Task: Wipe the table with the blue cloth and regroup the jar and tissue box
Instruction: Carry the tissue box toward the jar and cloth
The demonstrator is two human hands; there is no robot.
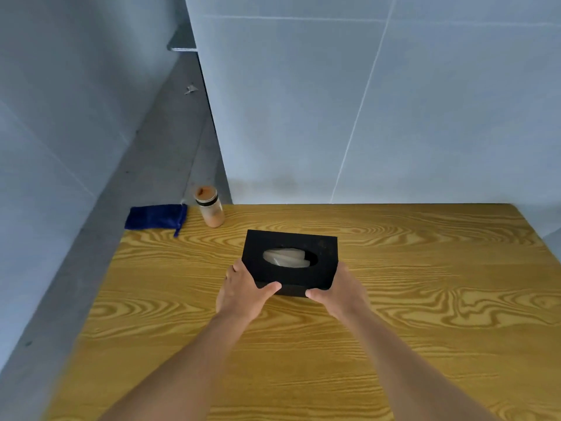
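The black tissue box (290, 262) is gripped at its near corners by the left hand (243, 291) and right hand (341, 294), fingers closed on its sides, mid-table (425, 299). The jar (210, 206) and blue cloth (156, 218) are seen at the far-left corner.

Soft, even, cool light; slightly blurry, edges bowed by wide-angle.

Two bare forearms, no sleeves, left hand (243, 291) and right hand (340, 294) without rings or gloves
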